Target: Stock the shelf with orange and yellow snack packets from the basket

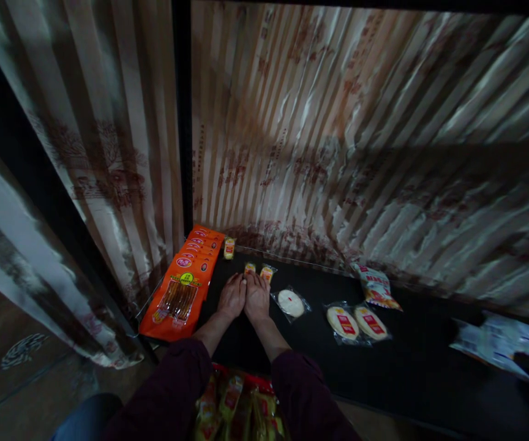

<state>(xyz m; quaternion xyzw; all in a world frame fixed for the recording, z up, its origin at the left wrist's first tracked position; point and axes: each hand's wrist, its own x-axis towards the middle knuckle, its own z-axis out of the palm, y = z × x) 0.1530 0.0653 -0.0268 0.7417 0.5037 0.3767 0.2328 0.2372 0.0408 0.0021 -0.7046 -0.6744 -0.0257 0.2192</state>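
My left hand (232,296) and my right hand (258,297) reach forward side by side over the black shelf (305,343), thumbs close together. Their fingers are bent around a small yellow snack packet (250,268), which shows just past the fingertips. A second small yellow packet (267,273) lies beside the fingers of my right hand. Farther back stands another small packet (229,248). To the left, a row of overlapping orange snack bags (179,294) lies along the shelf's end. Right of my hands is a round white flat cake (291,303) in clear wrap.
Two round wrapped cakes with red labels (343,323) lie farther right, with a white and red snack bag (378,286) behind them. Silvery bags (506,343) sit at the far right. Below my forearms is a bag of yellow packets (239,407). Draped sheeting (319,135) hangs behind.
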